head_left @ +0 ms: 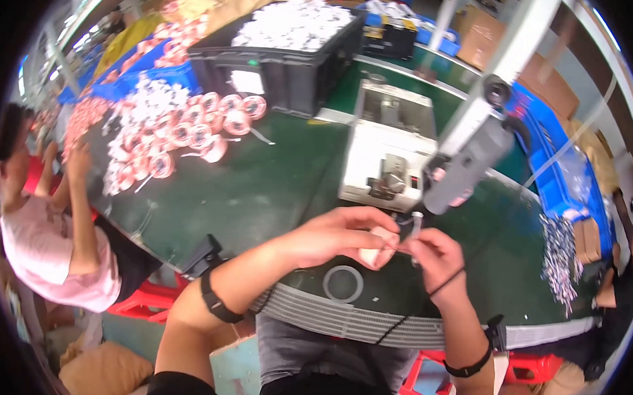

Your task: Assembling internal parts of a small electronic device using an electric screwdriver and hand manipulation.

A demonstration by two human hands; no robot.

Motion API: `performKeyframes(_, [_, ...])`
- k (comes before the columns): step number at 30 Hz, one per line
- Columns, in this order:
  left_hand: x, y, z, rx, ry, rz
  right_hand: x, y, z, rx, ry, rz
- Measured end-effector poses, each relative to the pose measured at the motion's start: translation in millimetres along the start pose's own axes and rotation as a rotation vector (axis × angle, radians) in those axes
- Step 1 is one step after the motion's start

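Observation:
My left hand (332, 233) is closed around a pale pink round part (377, 250), holding it above the near side of the table. Close beside it, my right hand (437, 254) pinches a thin white strip (417, 225) that stands up between thumb and finger. The fingertips of both hands almost meet at the part's right side. Whether the strip is joined to the part, I cannot tell. Below the hands, a translucent ring (343, 284) lies flat near the table's front edge.
Beyond my hands stands a white machine (357, 160) beside a grey post-mounted unit (467, 166). Pink-and-white round reels (199, 135) are piled at the far left, before a black crate (269, 76) of white pieces. A bundle of strips (562, 257) lies right; a co-worker (57, 237) sits left.

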State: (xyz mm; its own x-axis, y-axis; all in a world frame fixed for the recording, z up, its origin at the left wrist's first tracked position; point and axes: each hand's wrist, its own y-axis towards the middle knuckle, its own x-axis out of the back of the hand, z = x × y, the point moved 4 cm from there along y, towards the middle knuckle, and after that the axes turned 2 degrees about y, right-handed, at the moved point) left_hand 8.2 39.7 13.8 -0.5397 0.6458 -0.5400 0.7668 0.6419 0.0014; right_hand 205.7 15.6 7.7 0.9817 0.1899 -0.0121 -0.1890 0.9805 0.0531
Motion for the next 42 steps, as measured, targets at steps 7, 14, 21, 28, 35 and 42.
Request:
performKeyframes(7, [7, 7, 12, 0.076, -0.164, -0.161, 4, -3, 2, 0.381, -0.149, 0.026])
performKeyframes(14, [12, 9, 18, 0.086, -0.187, -0.174, -14, -2, 18, 0.465, -0.490, 0.038])
performKeyframes(21, [6, 11, 19, 0.099, -0.125, -0.204, -17, -6, 12, 0.193, -0.430, -0.089])
performKeyframes(28, [6, 8, 13, -0.047, -0.292, -0.288, -12, -12, 35, 0.667, -0.834, -0.269])
performKeyframes(35, [4, 5, 14, -0.258, -0.268, -0.218, -9, -13, 22, 0.261, -0.280, -0.149])
performKeyframes(42, [0, 5, 23, -0.236, -0.283, -0.106, -24, -4, 22, 0.243, 0.063, -0.038])
